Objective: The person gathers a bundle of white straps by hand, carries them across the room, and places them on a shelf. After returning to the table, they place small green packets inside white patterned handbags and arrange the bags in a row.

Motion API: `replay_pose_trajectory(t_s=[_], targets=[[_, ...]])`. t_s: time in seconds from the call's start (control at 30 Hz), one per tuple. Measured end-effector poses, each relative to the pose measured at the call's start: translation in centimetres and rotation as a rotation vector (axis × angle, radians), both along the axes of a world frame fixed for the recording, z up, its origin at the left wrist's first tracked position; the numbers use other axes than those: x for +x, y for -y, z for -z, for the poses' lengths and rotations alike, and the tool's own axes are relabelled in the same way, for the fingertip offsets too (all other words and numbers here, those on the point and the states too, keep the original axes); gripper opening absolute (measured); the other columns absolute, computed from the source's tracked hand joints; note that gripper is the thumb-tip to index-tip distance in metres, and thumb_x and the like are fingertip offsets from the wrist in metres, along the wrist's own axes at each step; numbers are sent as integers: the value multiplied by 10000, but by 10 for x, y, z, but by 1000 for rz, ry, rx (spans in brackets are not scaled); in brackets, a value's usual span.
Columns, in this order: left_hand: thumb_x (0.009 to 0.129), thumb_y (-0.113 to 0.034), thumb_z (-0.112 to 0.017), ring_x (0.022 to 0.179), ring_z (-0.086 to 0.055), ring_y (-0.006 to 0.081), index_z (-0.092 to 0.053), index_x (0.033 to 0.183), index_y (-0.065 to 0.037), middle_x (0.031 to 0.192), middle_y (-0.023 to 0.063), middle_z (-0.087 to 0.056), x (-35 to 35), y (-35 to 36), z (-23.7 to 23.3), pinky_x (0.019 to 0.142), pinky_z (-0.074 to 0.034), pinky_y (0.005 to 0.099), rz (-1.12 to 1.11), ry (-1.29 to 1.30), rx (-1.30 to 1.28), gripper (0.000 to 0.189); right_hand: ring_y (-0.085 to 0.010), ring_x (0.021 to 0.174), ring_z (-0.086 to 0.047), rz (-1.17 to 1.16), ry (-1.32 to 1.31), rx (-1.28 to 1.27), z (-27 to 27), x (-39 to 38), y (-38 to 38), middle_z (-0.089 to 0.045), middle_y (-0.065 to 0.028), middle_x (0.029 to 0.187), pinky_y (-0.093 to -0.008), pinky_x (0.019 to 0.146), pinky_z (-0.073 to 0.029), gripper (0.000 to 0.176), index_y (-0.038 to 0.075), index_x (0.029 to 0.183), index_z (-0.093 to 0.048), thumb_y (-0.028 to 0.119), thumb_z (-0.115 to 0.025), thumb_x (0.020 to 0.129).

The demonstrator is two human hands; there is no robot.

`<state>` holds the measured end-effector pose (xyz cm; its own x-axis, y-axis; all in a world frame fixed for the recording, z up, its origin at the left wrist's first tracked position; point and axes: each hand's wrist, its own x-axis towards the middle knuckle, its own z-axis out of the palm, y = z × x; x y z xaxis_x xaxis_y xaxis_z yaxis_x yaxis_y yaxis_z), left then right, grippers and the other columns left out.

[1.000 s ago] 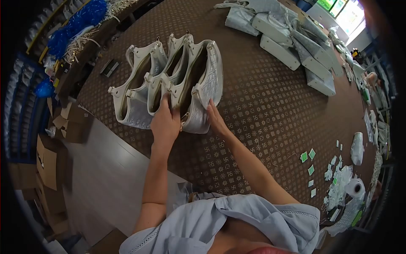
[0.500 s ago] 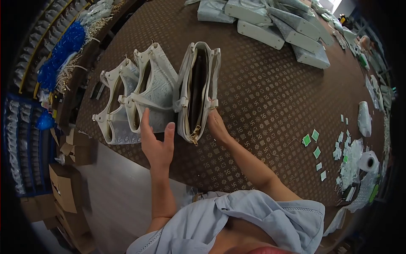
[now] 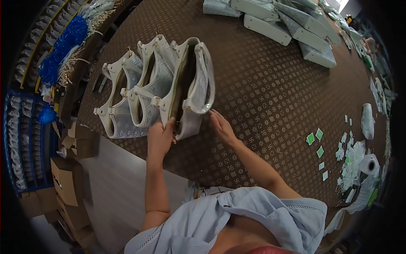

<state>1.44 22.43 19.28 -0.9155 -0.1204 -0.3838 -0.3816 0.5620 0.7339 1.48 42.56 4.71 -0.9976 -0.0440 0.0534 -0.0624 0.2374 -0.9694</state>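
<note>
A white handbag [image 3: 196, 122] with its top gaping and its handles folded outward stands on the patterned table. My left hand [image 3: 160, 137] pinches the near end of its rim, thumb at the opening and fingers behind the wall. On the other side, my right hand [image 3: 222, 128] is open, fingers stretched out beside the bag's right wall. Directly left of this bag are two similar pale handbags: the middle handbag [image 3: 163, 82] and the leftmost handbag [image 3: 122, 122], both upright with open tops and an embossed pattern.
More white bags [image 3: 267, 29] lie piled at the table's far side. Green and white tags [image 3: 320, 151] and a roll [image 3: 369, 164] are on the right. Cardboard boxes [image 3: 69, 182] stand on the floor at left, below shelves [image 3: 27, 139] and blue plastic [image 3: 63, 46].
The nearest bag has shifted left against the others and its top has spread wider. My left hand has closed on its rim; my right hand has come off its side.
</note>
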Motion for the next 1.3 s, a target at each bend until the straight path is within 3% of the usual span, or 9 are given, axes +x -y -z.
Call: replay_pose_trajectory(t_s=[0.13, 0.3, 0.43, 0.57, 0.8, 0.87, 1.13, 1.23, 1.3], targets=[[828, -265, -549, 655, -599, 361, -574, 953, 27, 698, 221, -601, -5, 7, 24, 593, -461, 402, 17, -358, -133, 318, -273, 1239, -367, 156, -320, 8, -53, -16, -15, -452, -136, 1274, -354, 1013, -289, 329, 23, 1169, -516, 208, -365, 943], [790, -278, -578, 668, -586, 387, -593, 934, 23, 689, 221, -596, -34, -5, 1, 608, -461, 451, 126, -458, -479, 333, -277, 1123, -477, -199, -806, 411, -134, -76, -15, -546, -116, 1124, -420, 1017, -290, 332, 57, 1059, -574, 265, -342, 945], [782, -240, -578, 635, -575, 387, -606, 914, -5, 655, 192, -588, -27, -6, 12, 581, -459, 453, 105, -571, -468, 271, -257, 744, -580, -594, -594, 713, -155, -95, -26, -586, -59, 690, -403, 933, -378, 344, 37, 730, -604, 283, -437, 902], [788, -211, -562, 613, -568, 386, -611, 916, -26, 630, 178, -579, -4, -27, 6, 559, -457, 444, 69, -538, -273, 230, -264, 694, -566, -663, -483, 839, -163, -65, -36, -578, -63, 657, -382, 691, -429, 237, 38, 626, -569, 228, -620, 759], [791, -197, -556, 607, -570, 382, -607, 879, -13, 622, 186, -573, -3, -27, 11, 542, -447, 445, 96, -662, -286, 210, -285, 659, -570, -705, -628, 883, -133, -69, -44, -582, -98, 649, -412, 618, -452, 304, 23, 663, -619, 293, -546, 782], [778, -221, -571, 634, -574, 394, -602, 822, 17, 665, 210, -586, -14, -10, 16, 569, -446, 456, -59, -642, -418, 244, -321, 616, -574, -905, -101, 1134, -128, -55, -49, -581, -145, 619, -425, 612, -456, 385, 7, 684, -637, 344, -491, 799], [776, -231, -568, 707, -585, 403, -588, 885, 26, 705, 213, -601, -19, 4, 12, 638, -450, 451, -58, -507, -372, 280, -296, 665, -592, -848, 27, 1116, -162, -25, -48, -602, -123, 629, -398, 676, -468, 393, 17, 623, -620, 284, -438, 846], [784, -224, -560, 738, -581, 408, -587, 902, 23, 744, 218, -606, -15, 11, 20, 651, -450, 450, -149, -611, -160, 276, -265, 757, -602, -734, -523, 836, -168, -28, -47, -633, -108, 756, -382, 800, -443, 174, 48, 770, -649, 173, -535, 810], [797, -227, -554, 762, -579, 410, -577, 910, 26, 777, 219, -610, -9, 14, 25, 669, -447, 445, -206, -533, -291, 278, -236, 910, -585, -301, -938, 614, -173, -20, -45, -635, -66, 886, -369, 899, -391, 107, 83, 852, -647, 71, -585, 765]])
